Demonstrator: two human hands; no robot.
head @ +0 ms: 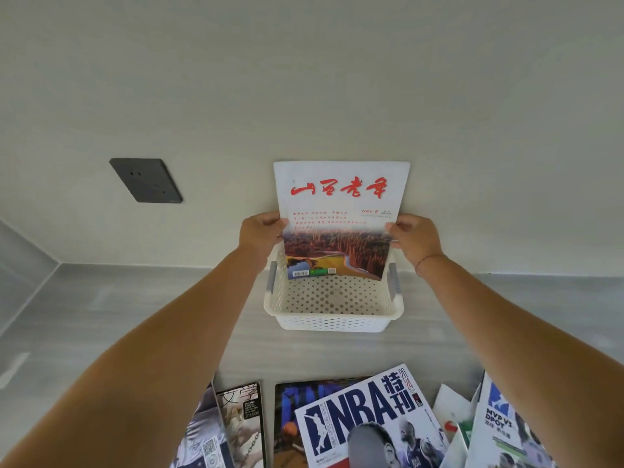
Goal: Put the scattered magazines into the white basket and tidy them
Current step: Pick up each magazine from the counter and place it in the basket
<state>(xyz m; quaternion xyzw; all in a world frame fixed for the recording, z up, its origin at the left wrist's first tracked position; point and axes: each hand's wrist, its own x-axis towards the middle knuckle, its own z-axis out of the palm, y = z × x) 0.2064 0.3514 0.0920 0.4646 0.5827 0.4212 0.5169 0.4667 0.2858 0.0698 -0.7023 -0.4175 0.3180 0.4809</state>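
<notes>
I hold the magazine (pixel 339 211) upright by its two side edges. My left hand (pixel 261 233) pinches the left edge and my right hand (pixel 413 239) pinches the right, thumbs on the cover and fingers curled behind. Its long axis runs straight up and down, with the cover facing me and the top edge up against the wall. The lower edge dips inside the white basket (pixel 332 320) at its far side, but I cannot tell whether it touches the floor of the basket. The title across the top is red brush calligraphy, with "2025 9" in red below it on the right. Under that are several lines of small red text too fine to read, then a photo of reddish land and a winding river, with a barcode at the lower left corner. The basket stands on the grey counter (pixel 135 315), against the wall. Nearer me lie the scattered ones: the NBA magazine (pixel 364 413), printed "NBA SPECIAL ISSUE", "特刊" and "2024"; to its left a magazine marked "文学" (pixel 244 420); and to the right one reading "MVP V3 DPOT" (pixel 499 423).
</notes>
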